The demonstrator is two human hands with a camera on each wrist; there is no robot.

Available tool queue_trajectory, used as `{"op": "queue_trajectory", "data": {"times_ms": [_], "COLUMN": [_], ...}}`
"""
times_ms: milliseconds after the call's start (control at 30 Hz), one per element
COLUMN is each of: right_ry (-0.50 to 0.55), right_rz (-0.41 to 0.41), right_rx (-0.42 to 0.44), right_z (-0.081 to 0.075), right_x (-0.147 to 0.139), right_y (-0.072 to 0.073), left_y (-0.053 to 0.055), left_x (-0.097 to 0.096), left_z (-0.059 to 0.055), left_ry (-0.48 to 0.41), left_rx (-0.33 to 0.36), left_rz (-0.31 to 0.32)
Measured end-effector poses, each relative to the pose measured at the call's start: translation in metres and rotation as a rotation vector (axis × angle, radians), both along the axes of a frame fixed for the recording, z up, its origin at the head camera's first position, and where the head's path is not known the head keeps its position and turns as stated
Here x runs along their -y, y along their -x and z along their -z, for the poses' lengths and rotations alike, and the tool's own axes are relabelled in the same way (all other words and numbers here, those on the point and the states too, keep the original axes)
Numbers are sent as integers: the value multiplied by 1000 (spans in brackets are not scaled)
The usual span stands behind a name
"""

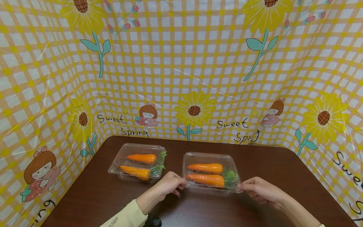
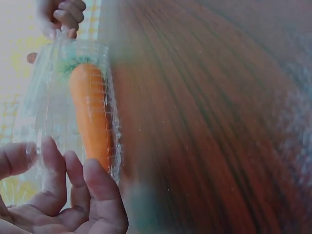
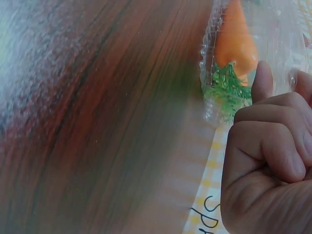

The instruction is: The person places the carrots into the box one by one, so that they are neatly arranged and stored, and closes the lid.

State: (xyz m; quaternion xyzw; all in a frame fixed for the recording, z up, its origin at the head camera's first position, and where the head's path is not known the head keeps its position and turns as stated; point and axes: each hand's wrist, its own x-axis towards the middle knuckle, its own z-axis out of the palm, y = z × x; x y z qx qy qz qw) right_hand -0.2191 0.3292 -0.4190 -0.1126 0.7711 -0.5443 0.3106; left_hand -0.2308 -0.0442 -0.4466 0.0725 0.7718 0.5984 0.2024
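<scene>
A clear plastic clamshell box [image 1: 210, 156] with its lid down holds two carrots [image 1: 205, 180] with green tops. At its near left corner my left hand [image 1: 171, 183] pinches the rim between thumb and fingertips. My right hand [image 1: 262, 190] pinches the near right corner, its other fingers curled under. In the left wrist view, one carrot [image 2: 92, 117] shows through the ribbed side, with the left hand [image 2: 63, 195] at the near end. The right wrist view has a carrot's green top [image 3: 229, 90] beside the right hand [image 3: 273, 141].
A second clear clamshell box [image 1: 119, 157], also with two carrots [image 1: 141, 158] inside, stands to the left on the dark brown table [image 1: 269, 164]. A checked cloth [image 1: 170, 69] with sunflowers rises behind and at both sides. A small black object [image 1: 153, 222] shows by the left sleeve.
</scene>
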Motion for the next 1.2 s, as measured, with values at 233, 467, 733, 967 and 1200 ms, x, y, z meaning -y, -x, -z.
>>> {"op": "queue_trajectory", "data": {"times_ms": [233, 467, 733, 967, 1200], "right_ry": [0, -1, 20, 27, 35], "right_rz": [35, 65, 98, 125, 142], "right_rx": [-9, -10, 1, -11, -18], "right_z": [1, 3, 6, 6, 8], "right_x": [4, 8, 11, 12, 12], "right_y": [2, 5, 6, 6, 7], "left_y": [2, 4, 5, 6, 8], "left_x": [-2, -4, -7, -7, -5], "left_z": [1, 4, 7, 5, 5], "left_ry": [-20, -31, 9, 30, 3], "left_rx": [-22, -29, -55, -70, -39], "left_rz": [-33, -62, -92, -85, -66]}}
